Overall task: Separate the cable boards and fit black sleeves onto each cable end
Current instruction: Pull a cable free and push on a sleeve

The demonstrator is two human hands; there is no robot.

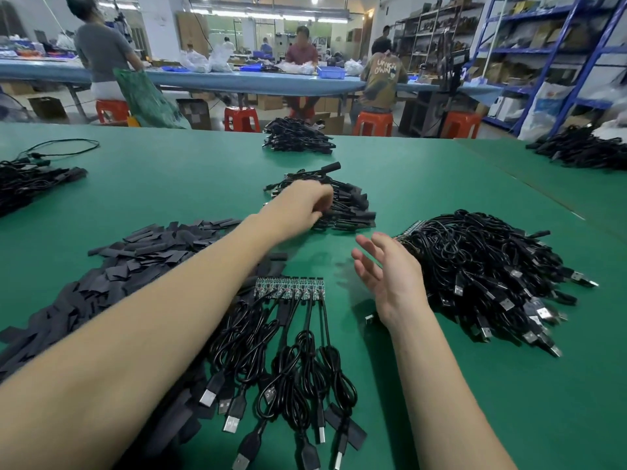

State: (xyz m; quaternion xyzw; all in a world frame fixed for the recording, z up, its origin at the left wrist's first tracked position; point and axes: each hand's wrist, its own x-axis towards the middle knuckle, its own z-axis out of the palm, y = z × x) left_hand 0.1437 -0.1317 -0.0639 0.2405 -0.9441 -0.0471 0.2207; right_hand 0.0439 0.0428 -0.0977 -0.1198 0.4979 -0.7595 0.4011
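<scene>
Head view, layout: the green table (441,184) is set up as a workflow. Loose black sleeves (135,252) are heaped on the left, the unprocessed cable heap (481,273) lies on the right, and the sleeved pile (342,205) sits ahead, each apparently within one arm's reach.
Board strip: a joined row of cable boards (290,286) lies near centre, its cables (288,361) fanned toward the person, likely the next batch to be split.
Left hand: the left hand (298,206) reaches across to the sleeved pile with fingers curled at its edge; whether it holds a cable cannot be told.
Right hand: the right hand (386,273) hovers just beside the unprocessed heap, fingers spread and relaxed, holding nothing.
</scene>
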